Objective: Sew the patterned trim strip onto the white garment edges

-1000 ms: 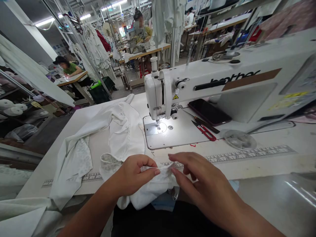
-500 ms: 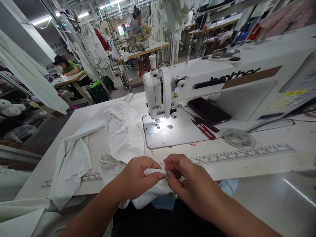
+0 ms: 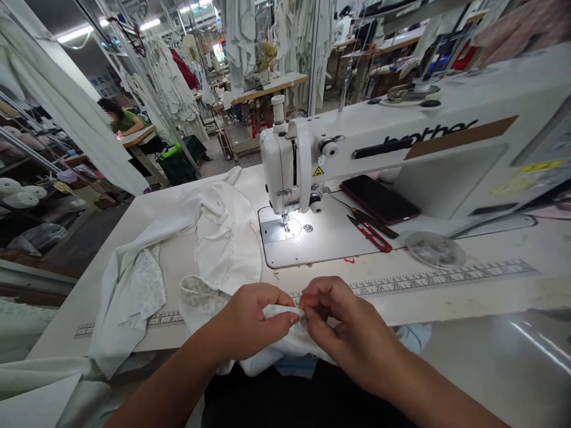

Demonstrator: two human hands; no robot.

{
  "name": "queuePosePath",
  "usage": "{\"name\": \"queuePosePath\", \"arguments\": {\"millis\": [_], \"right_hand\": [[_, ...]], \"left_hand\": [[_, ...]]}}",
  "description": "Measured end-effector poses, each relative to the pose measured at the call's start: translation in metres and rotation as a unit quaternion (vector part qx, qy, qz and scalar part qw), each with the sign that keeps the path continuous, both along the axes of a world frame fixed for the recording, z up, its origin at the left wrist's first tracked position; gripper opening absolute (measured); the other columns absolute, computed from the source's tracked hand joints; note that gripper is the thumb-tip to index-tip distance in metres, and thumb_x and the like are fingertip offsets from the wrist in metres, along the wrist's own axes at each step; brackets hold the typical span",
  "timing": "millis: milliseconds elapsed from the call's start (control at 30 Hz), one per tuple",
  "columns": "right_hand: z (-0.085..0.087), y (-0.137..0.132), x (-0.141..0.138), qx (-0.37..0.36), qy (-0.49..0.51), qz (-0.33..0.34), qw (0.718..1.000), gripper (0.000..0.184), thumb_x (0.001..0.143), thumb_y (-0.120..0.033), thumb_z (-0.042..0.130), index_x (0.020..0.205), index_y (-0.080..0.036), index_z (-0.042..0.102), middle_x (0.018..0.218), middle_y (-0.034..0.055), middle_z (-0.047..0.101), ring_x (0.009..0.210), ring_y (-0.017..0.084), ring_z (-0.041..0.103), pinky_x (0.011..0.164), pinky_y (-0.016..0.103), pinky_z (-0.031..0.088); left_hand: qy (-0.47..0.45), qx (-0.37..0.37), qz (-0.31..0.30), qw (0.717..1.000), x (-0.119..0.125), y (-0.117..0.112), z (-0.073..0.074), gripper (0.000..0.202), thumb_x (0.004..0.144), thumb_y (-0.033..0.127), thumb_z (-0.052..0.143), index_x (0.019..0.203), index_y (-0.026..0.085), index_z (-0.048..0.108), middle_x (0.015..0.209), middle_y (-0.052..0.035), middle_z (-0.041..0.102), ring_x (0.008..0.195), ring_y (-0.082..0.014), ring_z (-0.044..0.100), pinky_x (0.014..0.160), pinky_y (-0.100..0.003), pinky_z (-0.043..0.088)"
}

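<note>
A white garment (image 3: 214,249) lies across the sewing table (image 3: 446,297) and trails off its front edge into my lap. My left hand (image 3: 250,321) is closed, pinching a fold of this white fabric between thumb and fingers. My right hand (image 3: 339,324) is closed too, its fingertips pinching the same fold right beside the left thumb. Both hands sit at the table's front edge, in front of the white sewing machine (image 3: 357,154), whose lit needle plate (image 3: 285,229) lies a short way beyond them.
Red thread snips (image 3: 372,235) and a dark phone (image 3: 379,199) lie on the machine bed to the right of the needle. A clear round disc (image 3: 435,249) rests near a printed ruler strip (image 3: 446,276). A person in green works at a far table (image 3: 122,122). Hanging garments fill the background.
My right hand, open a second ago, has curled shut and pinched the fabric fold next to my left thumb. The left hand has kept its grip and barely moved.
</note>
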State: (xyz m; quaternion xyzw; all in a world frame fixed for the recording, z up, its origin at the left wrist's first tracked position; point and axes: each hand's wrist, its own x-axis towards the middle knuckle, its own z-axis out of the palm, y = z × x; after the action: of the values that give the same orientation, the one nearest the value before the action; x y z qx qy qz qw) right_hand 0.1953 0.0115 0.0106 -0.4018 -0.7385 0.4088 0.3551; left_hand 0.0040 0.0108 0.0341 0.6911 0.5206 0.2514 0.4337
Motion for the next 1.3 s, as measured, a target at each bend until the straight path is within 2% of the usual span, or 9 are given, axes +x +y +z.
{"name": "queuePosePath", "arguments": {"millis": [133,300,467,600,767,900,1100,1300], "right_hand": [[0.000,0.000,0.000,-0.007,0.043,0.015,0.999,0.023,0.088,-0.019,0.050,0.108,-0.026,0.042,0.085,-0.0010,0.064,0.070,0.012,0.062,0.054,0.021,0.050],[-0.003,0.000,-0.002,0.009,0.018,-0.008,1.000,0.017,0.084,-0.015,0.050,0.095,-0.025,0.043,0.073,-0.0039,0.059,0.059,0.011,0.056,0.049,0.021,0.044],[-0.006,0.000,-0.001,-0.016,0.055,0.001,0.998,0.016,0.088,-0.016,0.047,0.098,-0.026,0.042,0.079,-0.0023,0.061,0.065,0.011,0.059,0.052,0.020,0.046],[-0.002,-0.001,0.000,-0.024,0.065,0.022,0.997,0.022,0.089,-0.016,0.049,0.105,-0.028,0.040,0.080,-0.0038,0.060,0.064,0.010,0.057,0.052,0.019,0.046],[-0.009,-0.001,-0.002,-0.039,0.064,0.001,0.997,0.020,0.086,-0.014,0.048,0.097,-0.029,0.041,0.077,-0.0046,0.058,0.061,0.010,0.055,0.050,0.019,0.043],[-0.015,-0.002,-0.002,-0.074,0.105,-0.003,0.992,0.015,0.089,-0.018,0.048,0.095,-0.029,0.039,0.081,-0.0035,0.059,0.068,0.012,0.058,0.056,0.022,0.046],[-0.013,-0.002,0.001,-0.075,0.113,0.016,0.991,0.016,0.090,-0.019,0.051,0.098,-0.029,0.041,0.083,-0.0028,0.059,0.071,0.012,0.057,0.058,0.022,0.047],[-0.018,-0.001,0.000,-0.089,0.124,-0.010,0.988,0.015,0.088,-0.016,0.049,0.092,-0.027,0.041,0.082,-0.0029,0.060,0.071,0.012,0.058,0.060,0.022,0.047]], "left_hand": [[0.003,-0.001,-0.005,1.000,0.000,0.000,0.000,0.008,0.078,0.023,0.062,0.079,0.019,0.069,0.075,0.0001,0.067,0.071,-0.0150,0.060,0.063,-0.024,0.046],[0.004,0.009,-0.003,1.000,0.002,-0.001,0.000,0.008,0.074,0.020,0.063,0.080,0.019,0.069,0.074,0.0008,0.067,0.071,-0.0145,0.060,0.066,-0.024,0.046],[0.003,0.006,-0.009,1.000,0.002,0.000,-0.002,0.008,0.076,0.022,0.063,0.079,0.019,0.069,0.074,0.0009,0.066,0.071,-0.0145,0.059,0.066,-0.024,0.046],[0.006,-0.003,-0.010,1.000,0.003,0.001,-0.001,0.008,0.075,0.021,0.062,0.079,0.018,0.069,0.075,0.0004,0.067,0.072,-0.0143,0.060,0.067,-0.023,0.045],[0.018,0.002,-0.001,1.000,0.004,0.001,-0.001,0.009,0.073,0.022,0.064,0.078,0.017,0.069,0.071,0.0005,0.065,0.069,-0.0138,0.058,0.065,-0.023,0.043],[0.010,-0.018,0.003,1.000,0.003,0.001,-0.003,0.009,0.075,0.025,0.063,0.076,0.017,0.067,0.070,0.0007,0.063,0.068,-0.0135,0.056,0.064,-0.023,0.042],[0.002,-0.015,0.015,1.000,0.004,0.000,-0.004,0.009,0.073,0.023,0.064,0.078,0.017,0.068,0.073,0.0001,0.065,0.070,-0.0145,0.058,0.066,-0.024,0.043],[-0.002,-0.014,0.011,1.000,0.006,0.000,-0.003,0.008,0.073,0.023,0.063,0.075,0.016,0.067,0.070,0.0005,0.064,0.067,-0.0135,0.057,0.063,-0.023,0.042]]}}
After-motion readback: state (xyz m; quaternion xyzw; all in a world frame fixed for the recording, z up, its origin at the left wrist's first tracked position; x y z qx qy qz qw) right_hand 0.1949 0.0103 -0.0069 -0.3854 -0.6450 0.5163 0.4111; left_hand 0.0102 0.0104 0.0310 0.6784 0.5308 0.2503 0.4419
